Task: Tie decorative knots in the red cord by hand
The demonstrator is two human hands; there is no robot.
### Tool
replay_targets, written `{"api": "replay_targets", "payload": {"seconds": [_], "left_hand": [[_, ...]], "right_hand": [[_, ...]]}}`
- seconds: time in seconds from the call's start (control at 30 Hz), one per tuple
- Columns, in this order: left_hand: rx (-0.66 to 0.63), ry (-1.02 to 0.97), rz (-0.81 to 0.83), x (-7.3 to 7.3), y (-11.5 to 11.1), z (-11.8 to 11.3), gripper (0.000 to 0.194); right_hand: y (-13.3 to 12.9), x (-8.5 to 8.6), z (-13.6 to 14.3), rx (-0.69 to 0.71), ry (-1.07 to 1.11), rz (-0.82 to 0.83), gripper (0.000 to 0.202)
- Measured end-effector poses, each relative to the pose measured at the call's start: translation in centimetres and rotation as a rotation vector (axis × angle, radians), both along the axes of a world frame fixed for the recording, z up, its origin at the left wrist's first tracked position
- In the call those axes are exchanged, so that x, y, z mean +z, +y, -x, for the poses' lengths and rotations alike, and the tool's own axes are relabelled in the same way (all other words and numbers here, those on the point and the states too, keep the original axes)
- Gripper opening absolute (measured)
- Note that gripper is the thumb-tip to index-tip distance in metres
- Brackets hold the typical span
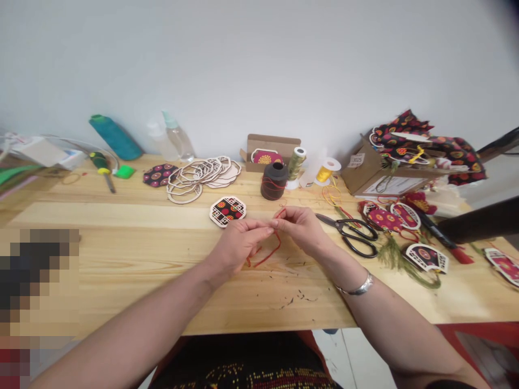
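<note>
My left hand (239, 240) and my right hand (298, 227) meet above the wooden table, their fingertips pinched close together on a thin red cord (272, 256). Loose ends of the cord hang below the fingers, and a bit shows above my right fingertips. Just beyond my left hand lies an octagonal ornament (227, 210) with a pale cut-out frame over dark patterned fabric. Behind my right hand stands a black spool (274, 181) with red thread round it. Black-handled scissors (354, 235) rest to the right of my right hand.
Pale cut-out frames (198, 175) are heaped at the back. A cardboard box (375, 170) of fabric pieces stands back right, near tasselled ornaments (425, 258) and a dark post (482, 219). A screwdriver (103, 170) and a teal thread cone (115, 138) lie back left.
</note>
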State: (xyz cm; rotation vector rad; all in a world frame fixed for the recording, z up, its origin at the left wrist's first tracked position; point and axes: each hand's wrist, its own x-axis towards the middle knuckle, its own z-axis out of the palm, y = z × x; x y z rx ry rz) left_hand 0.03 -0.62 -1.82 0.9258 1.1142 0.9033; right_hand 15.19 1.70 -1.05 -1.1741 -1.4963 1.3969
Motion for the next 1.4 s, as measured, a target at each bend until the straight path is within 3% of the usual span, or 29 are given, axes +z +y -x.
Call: {"api": "replay_targets", "payload": {"seconds": [0.33, 0.5, 0.67, 0.8, 1.13, 1.4], "left_hand": [[-0.053, -0.042, 0.030, 0.0, -0.2, 0.0, 0.015], [0.024, -0.111, 0.048, 0.2, 0.1, 0.1, 0.017], [0.083, -0.095, -0.005, 0.0, 0.3, 0.3, 0.016], [0.044, -0.093, -0.013, 0.1, 0.3, 0.3, 0.015], [0.051, 0.033, -0.011, 0.0, 0.3, 0.1, 0.021], [0.036, 0.010, 0.038, 0.2, 0.2, 0.0, 0.019]], "right_hand": [[0.7, -0.5, -0.9, -0.060, -0.158, -0.165, 0.026], [1.1, -1.0, -1.0, -0.156, 0.054, 0.000, 0.038], [0.1, -1.0, -0.1, 0.055, 0.351, 0.197, 0.031], [-0.5, -0.8, 0.3, 0.164, 0.345, 0.257, 0.033], [-0.4, -0.4, 0.7, -0.081, 0.164, 0.161, 0.026], [-0.4, -0.2, 0.6, -0.118, 0.058, 0.045, 0.016]]}}
